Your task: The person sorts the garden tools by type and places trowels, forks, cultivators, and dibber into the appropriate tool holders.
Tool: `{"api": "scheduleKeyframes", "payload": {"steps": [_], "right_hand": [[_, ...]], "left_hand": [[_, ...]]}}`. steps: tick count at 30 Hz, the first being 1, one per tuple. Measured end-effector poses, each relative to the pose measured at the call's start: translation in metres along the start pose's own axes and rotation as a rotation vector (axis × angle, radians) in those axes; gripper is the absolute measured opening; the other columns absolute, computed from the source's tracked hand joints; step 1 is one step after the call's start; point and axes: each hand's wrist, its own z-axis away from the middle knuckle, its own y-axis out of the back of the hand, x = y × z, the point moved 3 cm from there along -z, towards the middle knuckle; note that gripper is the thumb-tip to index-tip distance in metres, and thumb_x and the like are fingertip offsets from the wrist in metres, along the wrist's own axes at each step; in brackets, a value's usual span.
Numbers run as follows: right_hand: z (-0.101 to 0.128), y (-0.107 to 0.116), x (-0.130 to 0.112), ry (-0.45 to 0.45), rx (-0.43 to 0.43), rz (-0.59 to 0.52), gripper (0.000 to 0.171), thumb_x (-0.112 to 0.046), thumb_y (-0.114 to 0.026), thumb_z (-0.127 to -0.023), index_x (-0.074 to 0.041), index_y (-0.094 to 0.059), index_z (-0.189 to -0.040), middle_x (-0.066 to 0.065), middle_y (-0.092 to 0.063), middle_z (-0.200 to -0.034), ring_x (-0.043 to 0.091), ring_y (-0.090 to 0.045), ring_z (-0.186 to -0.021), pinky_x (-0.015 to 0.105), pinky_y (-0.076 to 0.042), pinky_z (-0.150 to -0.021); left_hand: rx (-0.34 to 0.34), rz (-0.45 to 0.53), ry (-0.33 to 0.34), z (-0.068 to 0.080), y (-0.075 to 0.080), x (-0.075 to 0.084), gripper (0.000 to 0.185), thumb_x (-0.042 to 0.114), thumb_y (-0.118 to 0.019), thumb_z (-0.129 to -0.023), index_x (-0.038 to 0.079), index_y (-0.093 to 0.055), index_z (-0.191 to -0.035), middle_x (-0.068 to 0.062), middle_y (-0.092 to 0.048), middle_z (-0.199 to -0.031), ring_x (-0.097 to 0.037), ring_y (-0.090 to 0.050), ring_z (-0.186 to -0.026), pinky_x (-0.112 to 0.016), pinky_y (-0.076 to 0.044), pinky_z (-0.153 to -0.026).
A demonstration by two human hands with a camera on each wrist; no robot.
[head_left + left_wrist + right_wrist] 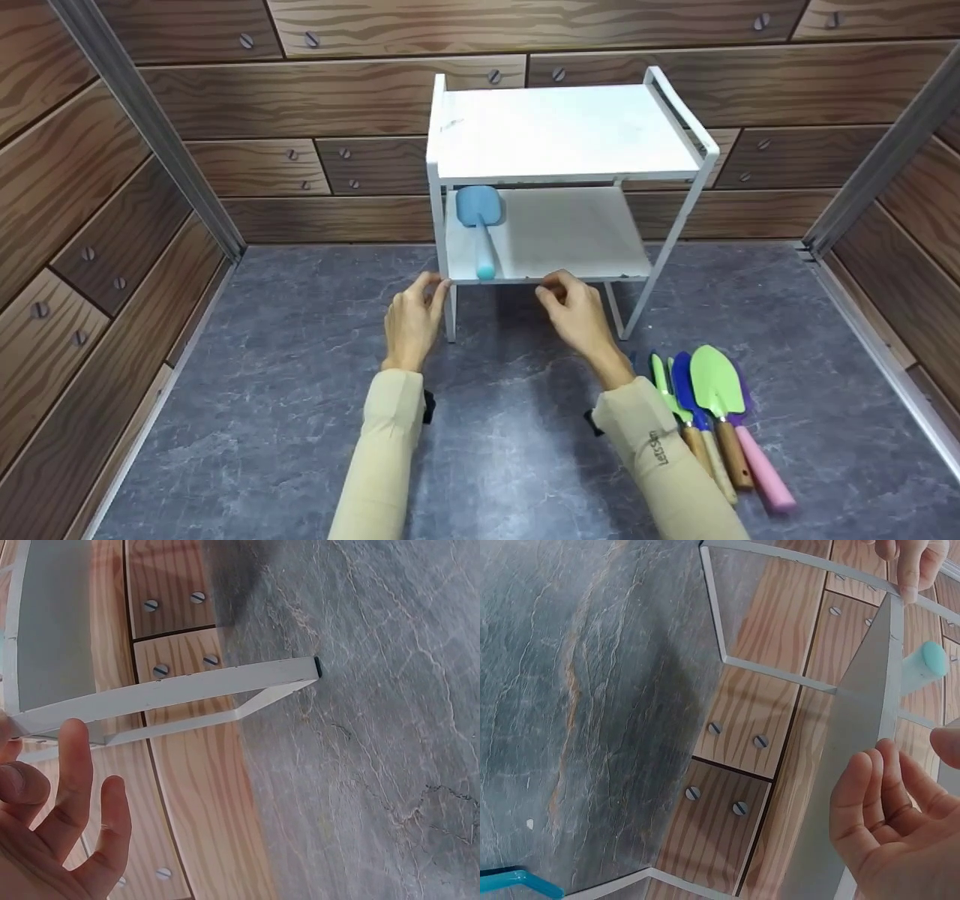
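A white two-tier metal shelf stands on the grey floor by the back wall. On its lower board, toward the left, lies a blue scoop with its turquoise handle end at the front edge. My left hand pinches the shelf's front left leg at the lower board's corner. Along the front edge of that board is my right hand, fingers loosely bent and thumb apart from them. In the right wrist view the right hand's fingertips meet the board's edge; whether they press on it, I cannot tell.
Several garden tools lie on the floor at the right, among them a green trowel, a blue tool and a pink handle. Wood-patterned walls enclose the floor, with metal posts at the corners.
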Motion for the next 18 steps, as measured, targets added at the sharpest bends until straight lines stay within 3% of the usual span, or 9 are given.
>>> {"api": "scheduleKeyframes", "payload": {"steps": [11, 18], "right_hand": [[0.009, 0.01, 0.011, 0.013, 0.022, 0.047, 0.011, -0.004, -0.063, -0.097, 0.003, -0.072, -0.098, 0.009, -0.067, -0.081, 0.022, -0.058, -0.069, 0.033, -0.046, -0.064], [0.016, 0.021, 0.018, -0.009, 0.04, 0.065, 0.011, -0.003, -0.062, -0.098, 0.003, -0.071, -0.098, 0.01, -0.066, -0.081, 0.021, -0.056, -0.069, 0.034, -0.045, -0.064]], "left_hand": [[0.02, -0.018, 0.007, -0.001, 0.003, -0.002, 0.019, 0.026, -0.066, -0.1, 0.009, -0.074, -0.103, 0.01, -0.034, -0.052, -0.007, -0.025, -0.046, -0.028, -0.023, -0.045], [-0.002, -0.003, 0.0, 0.0, 0.001, -0.002, 0.021, 0.027, -0.065, -0.101, 0.008, -0.073, -0.104, 0.009, -0.036, -0.052, -0.007, -0.026, -0.045, -0.027, -0.023, -0.045]]}}
